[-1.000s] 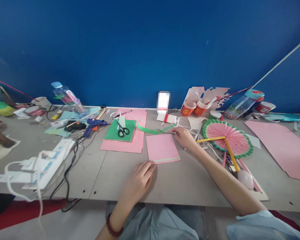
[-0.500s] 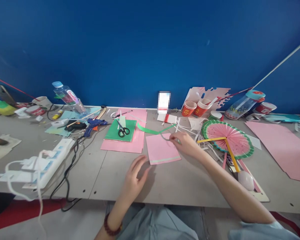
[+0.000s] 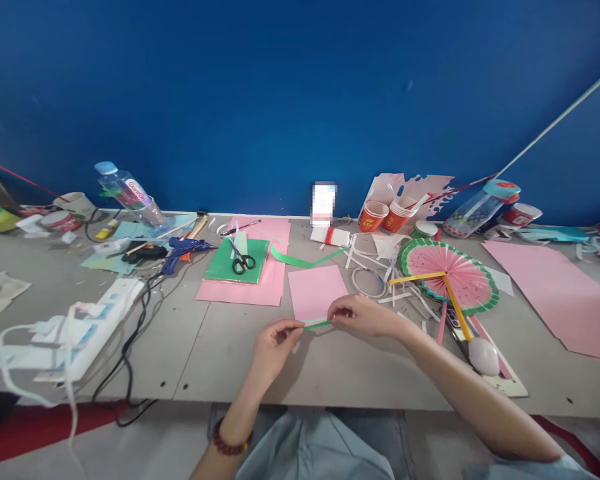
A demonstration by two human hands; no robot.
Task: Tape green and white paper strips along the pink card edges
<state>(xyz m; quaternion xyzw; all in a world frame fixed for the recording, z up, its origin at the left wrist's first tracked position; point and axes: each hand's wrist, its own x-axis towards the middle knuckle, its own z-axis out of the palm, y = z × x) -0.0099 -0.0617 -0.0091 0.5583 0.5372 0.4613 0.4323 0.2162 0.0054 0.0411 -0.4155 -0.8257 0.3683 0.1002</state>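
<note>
A pink square of paper [image 3: 316, 290] lies on the table in front of me, with a pale strip [image 3: 314, 321] along its near edge. Over that edge stretches a narrow green paper strip [image 3: 318, 326]. My left hand [image 3: 275, 343] pinches its left end between thumb and fingers. Its right end is in the fingertips of my right hand [image 3: 361, 316], which partly covers the paper's near right corner. Just behind the square lies a wider, curved green strip [image 3: 300, 261].
Black-handled scissors [image 3: 243, 264] rest on green paper [image 3: 215, 267] to the left, near a blue glue gun [image 3: 183, 252] and a power strip [image 3: 111, 313]. Rightward are a tape ring [image 3: 369, 283], paper scraps, red cups [image 3: 373, 216] and a watermelon-patterned paper fan [image 3: 467, 270].
My right hand has come down from the square's far right corner to its near edge, bringing the narrow green strip. My left hand has closed from open fingers onto the strip's left end.
</note>
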